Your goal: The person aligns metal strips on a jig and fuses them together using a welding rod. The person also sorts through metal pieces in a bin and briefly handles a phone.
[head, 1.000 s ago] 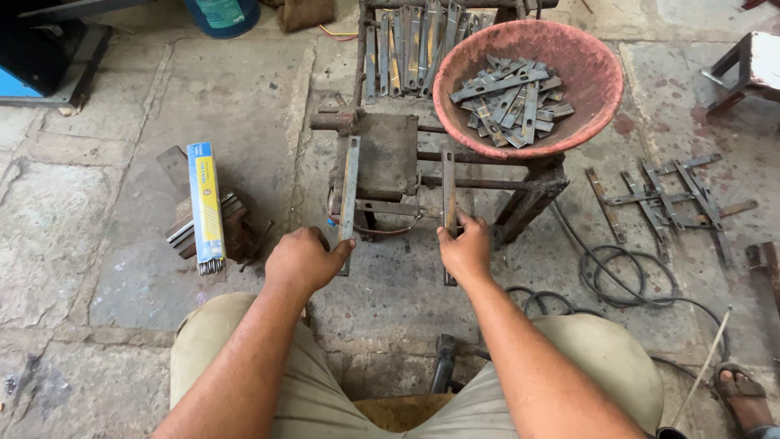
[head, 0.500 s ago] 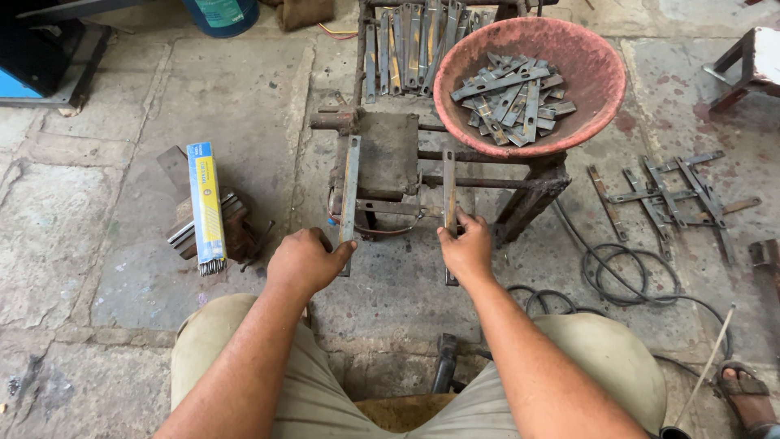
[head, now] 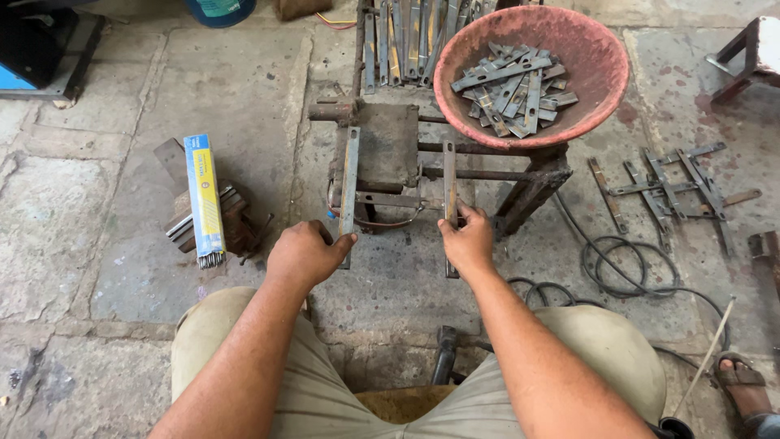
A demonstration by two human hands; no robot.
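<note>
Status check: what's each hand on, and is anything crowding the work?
Left hand grips the left metal strip. Right hand grips the right metal strip. Both strips lie across the rusty stand. Red basin of strips sits alongside.

- A red basin [head: 605,61] sits on the rusty stand, filled with short flat metal pieces [head: 512,85].
- A blue-and-yellow box of welding rods [head: 204,199] lies on stacked plates at left.
- Black cable [head: 630,268] coils on the stone floor.
- Welded strip frames [head: 674,183] lie at right.
</note>
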